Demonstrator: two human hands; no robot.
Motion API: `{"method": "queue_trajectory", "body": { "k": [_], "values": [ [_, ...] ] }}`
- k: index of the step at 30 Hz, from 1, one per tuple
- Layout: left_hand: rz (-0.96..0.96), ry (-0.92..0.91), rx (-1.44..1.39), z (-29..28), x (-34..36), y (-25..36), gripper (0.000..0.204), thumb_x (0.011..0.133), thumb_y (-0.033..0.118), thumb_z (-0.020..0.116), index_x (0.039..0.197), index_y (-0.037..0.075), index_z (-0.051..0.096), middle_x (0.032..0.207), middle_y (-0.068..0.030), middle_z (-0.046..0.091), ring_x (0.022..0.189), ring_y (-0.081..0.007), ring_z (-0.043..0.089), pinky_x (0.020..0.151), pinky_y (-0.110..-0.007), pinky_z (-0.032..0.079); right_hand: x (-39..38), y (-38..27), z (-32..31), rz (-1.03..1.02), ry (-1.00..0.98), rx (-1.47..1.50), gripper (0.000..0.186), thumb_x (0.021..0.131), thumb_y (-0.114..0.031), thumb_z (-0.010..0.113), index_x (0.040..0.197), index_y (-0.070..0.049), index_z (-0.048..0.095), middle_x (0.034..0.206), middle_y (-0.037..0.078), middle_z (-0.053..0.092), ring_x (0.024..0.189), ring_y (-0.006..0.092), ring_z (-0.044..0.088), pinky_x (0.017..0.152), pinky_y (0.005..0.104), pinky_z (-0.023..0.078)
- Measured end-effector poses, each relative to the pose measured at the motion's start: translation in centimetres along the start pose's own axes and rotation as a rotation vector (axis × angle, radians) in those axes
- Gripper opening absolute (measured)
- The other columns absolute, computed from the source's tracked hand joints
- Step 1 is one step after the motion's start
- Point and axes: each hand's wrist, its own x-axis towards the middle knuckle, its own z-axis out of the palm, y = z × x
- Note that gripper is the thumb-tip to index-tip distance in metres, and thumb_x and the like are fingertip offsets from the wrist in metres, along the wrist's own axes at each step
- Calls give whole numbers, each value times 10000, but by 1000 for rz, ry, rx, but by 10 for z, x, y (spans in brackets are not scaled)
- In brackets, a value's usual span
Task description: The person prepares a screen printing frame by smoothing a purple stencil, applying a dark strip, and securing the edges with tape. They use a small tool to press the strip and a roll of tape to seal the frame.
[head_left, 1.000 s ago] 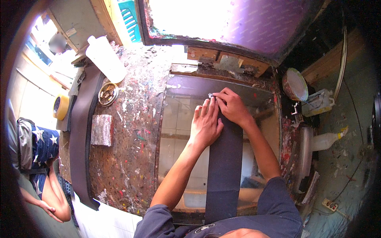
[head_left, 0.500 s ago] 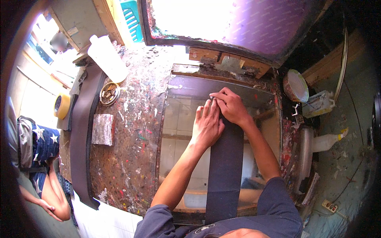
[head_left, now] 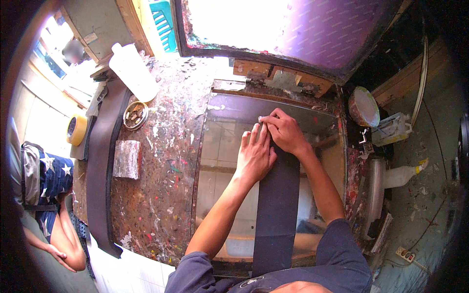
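Dark strip [head_left: 276, 205] under flat left hand [head_left: 255, 155]; right hand [head_left: 284, 132] fingers pinch its top. Round tin [head_left: 135, 115] holds scraps.

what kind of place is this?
Probably a small print or craft workshop: a paint-spattered worktable, a glass panel set in it, a hinged screen frame raised behind, and a dark strip under both hands.

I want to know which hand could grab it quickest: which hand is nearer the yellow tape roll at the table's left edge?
Left. The left hand lies flat on the dark strip, on the side toward the yellow tape roll; the right hand pinches the strip's top end, farther away.
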Motion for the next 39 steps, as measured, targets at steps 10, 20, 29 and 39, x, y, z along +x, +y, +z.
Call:
{"method": "queue_trajectory", "body": {
  "k": [10, 20, 29, 39],
  "values": [
    [4, 19, 5, 1, 0, 0, 645, 909, 307, 525, 1442, -40, 418, 1543, -154, 376, 1410, -323, 339, 1143, -483, 254, 0, 1, 0, 3, 53, 29, 256, 902, -78, 516, 1047, -14, 717, 972, 197, 627, 884, 377, 652, 834, 447, 529],
    [3, 37, -14, -1, -1, -1, 670, 901, 298, 524, 1471, -28, 391, 1557, -147, 373, 1415, -315, 339, 1143, -479, 256, -3, 8, 1, -17, 77, 5, 256, 884, -66, 536, 1056, -18, 721, 961, 196, 639, 872, 372, 652, 830, 439, 534],
    [-4, -16, -23, -2, 0, -4, 660, 926, 301, 531, 1495, 6, 377, 1594, -135, 326, 1439, -314, 314, 1165, -493, 246, -29, 39, -94, 208, 306, -107, 279, 848, -98, 675, 1121, -46, 694, 958, 150, 660, 861, 306, 658, 795, 395, 532],
    [40, -33, -54, -4, 6, 6, 655, 908, 255, 515, 1489, -11, 373, 1590, -130, 335, 1439, -315, 310, 1170, -467, 224, -93, 233, -282, 471, 247, -640, 277, 862, -65, 555, 1074, -69, 733, 1190, 163, 665, 1164, 345, 600, 1028, 418, 450]
  ]
}}
